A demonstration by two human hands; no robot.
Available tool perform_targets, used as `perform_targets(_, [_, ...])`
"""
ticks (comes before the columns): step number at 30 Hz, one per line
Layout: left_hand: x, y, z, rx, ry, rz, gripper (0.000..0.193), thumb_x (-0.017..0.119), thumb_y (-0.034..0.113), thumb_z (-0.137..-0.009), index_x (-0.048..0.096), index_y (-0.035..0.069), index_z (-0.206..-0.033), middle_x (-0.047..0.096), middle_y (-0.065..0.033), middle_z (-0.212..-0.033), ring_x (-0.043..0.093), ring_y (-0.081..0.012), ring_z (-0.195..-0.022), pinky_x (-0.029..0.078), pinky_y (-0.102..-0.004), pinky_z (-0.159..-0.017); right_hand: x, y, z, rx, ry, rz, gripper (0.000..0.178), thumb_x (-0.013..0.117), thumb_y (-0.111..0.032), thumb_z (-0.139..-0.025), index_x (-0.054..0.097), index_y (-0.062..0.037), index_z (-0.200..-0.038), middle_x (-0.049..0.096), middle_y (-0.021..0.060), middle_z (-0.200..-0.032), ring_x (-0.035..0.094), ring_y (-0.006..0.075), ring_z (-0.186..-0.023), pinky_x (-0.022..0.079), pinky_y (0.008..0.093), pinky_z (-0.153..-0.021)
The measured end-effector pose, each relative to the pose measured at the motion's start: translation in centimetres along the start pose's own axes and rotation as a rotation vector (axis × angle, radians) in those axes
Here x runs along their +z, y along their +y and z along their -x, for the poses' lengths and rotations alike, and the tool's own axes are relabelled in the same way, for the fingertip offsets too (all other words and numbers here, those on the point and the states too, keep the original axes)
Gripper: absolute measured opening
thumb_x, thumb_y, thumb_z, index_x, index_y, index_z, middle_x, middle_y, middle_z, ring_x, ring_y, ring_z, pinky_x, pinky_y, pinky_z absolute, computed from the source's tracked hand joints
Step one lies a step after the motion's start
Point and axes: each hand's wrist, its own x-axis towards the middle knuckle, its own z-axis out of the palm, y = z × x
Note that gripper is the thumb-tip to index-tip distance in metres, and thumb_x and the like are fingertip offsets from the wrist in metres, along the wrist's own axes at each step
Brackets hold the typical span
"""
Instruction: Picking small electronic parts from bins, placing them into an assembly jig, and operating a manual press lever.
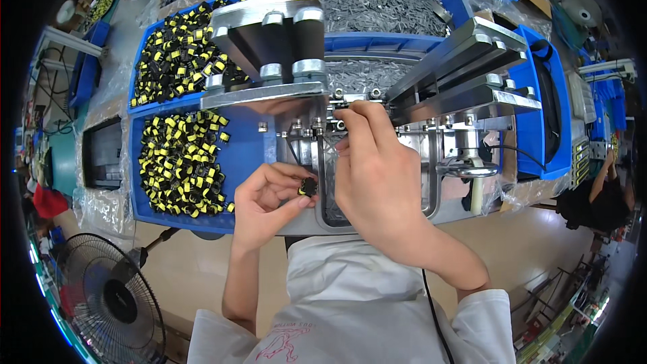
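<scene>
My left hand [265,200] pinches a small black part with a yellow band [309,187] between thumb and fingers, beside the left rim of a metal tray [430,192]. My right hand [379,178] reaches over that tray into the middle of a metal fixture [340,113]. Its fingers are curled together at the fixture; whatever they grip is hidden behind them. Thick steel plates [271,94] rise on the fixture's left side, and a slanted set of plates [465,94] stands on its right.
Left of the fixture, a near blue bin [246,138] and a far blue bin [138,84] hold many black-and-yellow parts. Behind, another blue bin [465,7] contains dark grey slivers. A blue tray [563,108] stands right. A fan [121,300] is at lower left.
</scene>
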Motion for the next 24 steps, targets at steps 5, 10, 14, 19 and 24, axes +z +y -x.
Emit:
perform_targets(5, [0.2,-0.1,0.1,0.006,0.018,-0.040,0.023,0.070,-0.021,-0.090,0.059,-0.008,-0.106,0.065,-0.0261,-0.127,0.070,-0.0293,-0.120,0.068,-0.0410,-0.094,-0.4,-0.6,-0.3,0.005,-0.037,0.033,0.041,0.066,0.006,-0.083,0.064,0.0079,-0.124,0.063,0.0161,-0.129,0.076,0.0275,-0.086,0.061,0.0430,-0.073])
perform_targets(10, [0.2,0.0,0.1,0.032,-0.004,-0.097,0.023,0.071,-0.021,-0.090,0.060,-0.008,-0.106,0.065,-0.0258,-0.126,0.071,-0.0282,-0.117,0.068,-0.0404,-0.093,-0.9,-1.1,-0.8,0.030,-0.110,0.067,0.043,0.067,0.003,-0.082,0.063,0.0106,-0.124,0.062,0.0188,-0.129,0.075,0.0353,-0.085,0.061,0.0454,-0.073])
perform_targets(14, [0.2,0.0,0.1,0.034,-0.004,-0.098,0.023,0.071,-0.021,-0.089,0.060,-0.008,-0.105,0.066,-0.0263,-0.127,0.072,-0.0264,-0.112,0.068,-0.0397,-0.092,-0.6,-1.0,-0.6,-0.005,-0.095,0.090,0.044,0.068,0.002,-0.082,0.063,0.0117,-0.124,0.062,0.0195,-0.129,0.074,0.0383,-0.084,0.060,0.0457,-0.073])
perform_targets(19, [0.2,0.0,-0.1,0.024,-0.003,-0.082,0.023,0.071,-0.021,-0.089,0.059,-0.008,-0.105,0.066,-0.0274,-0.127,0.073,-0.0255,-0.109,0.068,-0.0397,-0.091,-0.6,-1.1,-0.7,-0.004,-0.108,0.089,0.049,0.070,0.000,-0.081,0.061,0.0114,-0.128,0.061,0.0188,-0.127,0.074,0.0369,-0.082,0.060,0.0439,-0.070])
perform_targets(24, [0.1,0.2,0.2,0.031,0.013,-0.089,0.023,0.071,-0.021,-0.089,0.059,-0.009,-0.105,0.066,-0.0280,-0.127,0.074,-0.0278,-0.109,0.069,-0.0399,-0.090,-1.2,-0.6,-0.2,-0.013,-0.095,0.131,0.053,0.071,-0.001,-0.081,0.061,0.0049,-0.133,0.062,0.0178,-0.128,0.074,0.0347,-0.079,0.060,0.0443,-0.066])
